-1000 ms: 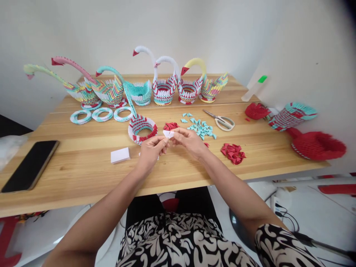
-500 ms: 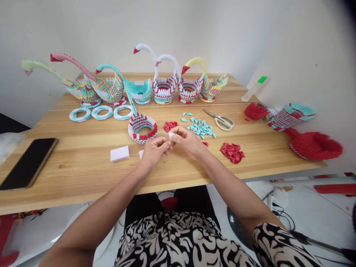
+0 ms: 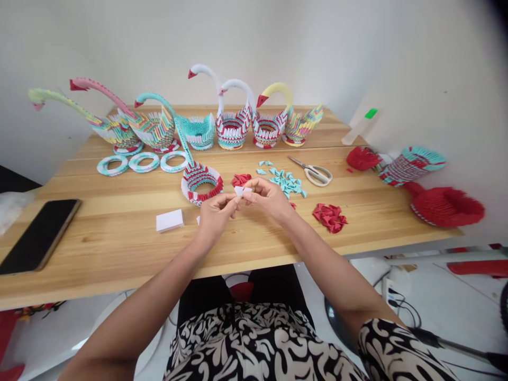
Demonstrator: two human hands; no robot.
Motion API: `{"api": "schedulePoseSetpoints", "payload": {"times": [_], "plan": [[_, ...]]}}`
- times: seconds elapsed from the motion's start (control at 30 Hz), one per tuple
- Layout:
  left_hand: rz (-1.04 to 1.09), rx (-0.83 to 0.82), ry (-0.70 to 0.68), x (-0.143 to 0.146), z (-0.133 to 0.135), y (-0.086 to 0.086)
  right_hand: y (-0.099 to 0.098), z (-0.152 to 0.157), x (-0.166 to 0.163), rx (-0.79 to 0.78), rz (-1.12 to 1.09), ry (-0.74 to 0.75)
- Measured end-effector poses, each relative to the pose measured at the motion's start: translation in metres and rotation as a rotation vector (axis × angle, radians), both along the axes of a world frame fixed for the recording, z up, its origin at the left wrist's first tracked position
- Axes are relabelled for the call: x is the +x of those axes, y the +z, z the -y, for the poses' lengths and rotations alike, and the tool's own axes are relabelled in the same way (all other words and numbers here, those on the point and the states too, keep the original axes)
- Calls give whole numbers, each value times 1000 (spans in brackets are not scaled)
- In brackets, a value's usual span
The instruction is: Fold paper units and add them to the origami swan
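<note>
White paper piece re-exposed since earlier, frame centre, pinched between left hand and right hand over the worktop; edges should align before firm creasing.

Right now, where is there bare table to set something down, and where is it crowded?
Bare wood: between the phone and the white paper stack, and between the red piece pile and the red origami model. Crowded: the swan row at the back, and the teal pieces and scissors beyond the right hand and left hand, which pinch a white paper piece.
</note>
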State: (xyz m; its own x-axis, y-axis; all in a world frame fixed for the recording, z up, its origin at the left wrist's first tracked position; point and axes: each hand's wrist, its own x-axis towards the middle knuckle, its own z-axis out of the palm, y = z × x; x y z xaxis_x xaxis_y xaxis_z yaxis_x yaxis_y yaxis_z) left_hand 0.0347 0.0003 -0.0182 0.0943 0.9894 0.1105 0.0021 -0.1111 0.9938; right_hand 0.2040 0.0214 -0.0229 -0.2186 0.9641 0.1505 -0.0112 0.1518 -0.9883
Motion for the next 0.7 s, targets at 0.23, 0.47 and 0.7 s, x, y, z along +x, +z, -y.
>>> {"api": "schedulePoseSetpoints", "payload": {"times": [0.23,0.47,0.7], "plan": [[172,-215,-151,-4,-4,-2,1,6,-1,306,246,-153],[223,-297,-210,-7,-5,0,2,9,-3,293,230,-77],[298,-246,-182,-9,-5,-3,-4,3,-4,-18,-47,22]]}}
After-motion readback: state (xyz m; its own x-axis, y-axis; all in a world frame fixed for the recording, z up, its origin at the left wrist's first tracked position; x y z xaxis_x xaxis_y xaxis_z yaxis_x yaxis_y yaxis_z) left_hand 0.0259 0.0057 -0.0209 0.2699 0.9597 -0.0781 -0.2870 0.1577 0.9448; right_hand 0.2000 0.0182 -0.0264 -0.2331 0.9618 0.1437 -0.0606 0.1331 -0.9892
